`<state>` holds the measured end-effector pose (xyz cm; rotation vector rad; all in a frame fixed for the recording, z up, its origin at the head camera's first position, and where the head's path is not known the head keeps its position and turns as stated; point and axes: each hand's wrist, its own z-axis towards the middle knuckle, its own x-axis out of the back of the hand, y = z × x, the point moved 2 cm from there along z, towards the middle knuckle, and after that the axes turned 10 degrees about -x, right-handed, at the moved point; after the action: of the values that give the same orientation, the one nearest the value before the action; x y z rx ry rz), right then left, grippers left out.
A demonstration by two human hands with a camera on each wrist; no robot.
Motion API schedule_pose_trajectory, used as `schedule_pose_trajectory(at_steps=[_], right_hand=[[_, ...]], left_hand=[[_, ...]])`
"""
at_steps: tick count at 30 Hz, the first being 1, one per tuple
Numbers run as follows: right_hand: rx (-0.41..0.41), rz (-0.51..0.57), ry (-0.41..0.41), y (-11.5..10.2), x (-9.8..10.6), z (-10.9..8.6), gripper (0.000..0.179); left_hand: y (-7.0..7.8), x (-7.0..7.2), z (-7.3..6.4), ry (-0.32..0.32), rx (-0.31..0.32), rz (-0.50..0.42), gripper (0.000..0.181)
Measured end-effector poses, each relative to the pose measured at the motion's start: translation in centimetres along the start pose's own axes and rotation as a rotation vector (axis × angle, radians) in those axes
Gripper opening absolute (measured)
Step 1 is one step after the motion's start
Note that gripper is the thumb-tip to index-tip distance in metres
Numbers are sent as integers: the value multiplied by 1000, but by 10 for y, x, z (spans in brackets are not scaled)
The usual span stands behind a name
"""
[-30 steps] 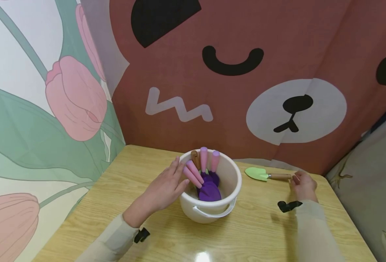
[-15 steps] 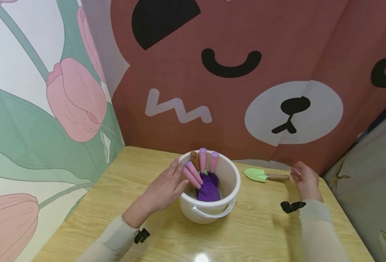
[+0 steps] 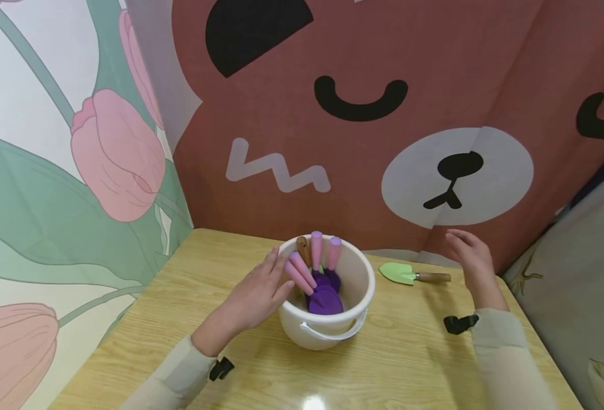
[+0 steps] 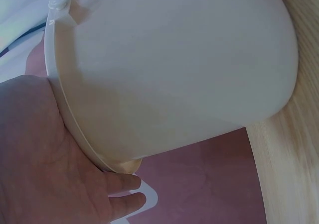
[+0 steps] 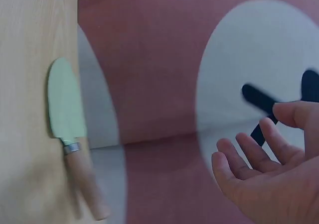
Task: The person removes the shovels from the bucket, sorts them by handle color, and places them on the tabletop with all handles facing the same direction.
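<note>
A white bucket (image 3: 327, 327) stands on the table with several small garden tools in it. Purple blades (image 3: 325, 300) and pink handles (image 3: 300, 273) show inside, along with one brown wooden handle (image 3: 303, 250). My left hand (image 3: 253, 293) rests on the bucket's left rim, fingers straight; in the left wrist view the palm lies against the rim (image 4: 75, 124). A green trowel (image 3: 397, 273) with a wooden handle lies on the table right of the bucket. Above and to the right of its handle, my right hand (image 3: 476, 265) is raised, fingers loosely bent and holding nothing.
The wooden table (image 3: 384, 364) reaches back to a hanging cloth (image 3: 363, 193) printed with a bear face. A flowered cloth (image 3: 35, 228) hangs at the left, and a pale cloth (image 3: 584, 273) borders the right side. The bucket's white bail (image 3: 333, 337) hangs down in front.
My right hand has left the trowel's handle end and risen above the table, slightly rightward. The trowel stays lying on the table. My left hand keeps its place on the bucket.
</note>
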<state>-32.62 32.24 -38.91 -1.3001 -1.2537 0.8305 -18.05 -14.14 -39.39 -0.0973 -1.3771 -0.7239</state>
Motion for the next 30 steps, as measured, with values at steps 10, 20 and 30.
schedule_pose_trajectory(at_steps=[10,20,30], right_hand=[[261,-387,-57,-47,-25,-38,65],[618,-630,-156,-83,-56,-82,47],[769,-775,-208,-99,-79,-103,43]], left_hand=[[0,1,1,1,14,-10,72],[1,1,0,17,-4,-7,74],[1,2,0,-5,14,-16,73]])
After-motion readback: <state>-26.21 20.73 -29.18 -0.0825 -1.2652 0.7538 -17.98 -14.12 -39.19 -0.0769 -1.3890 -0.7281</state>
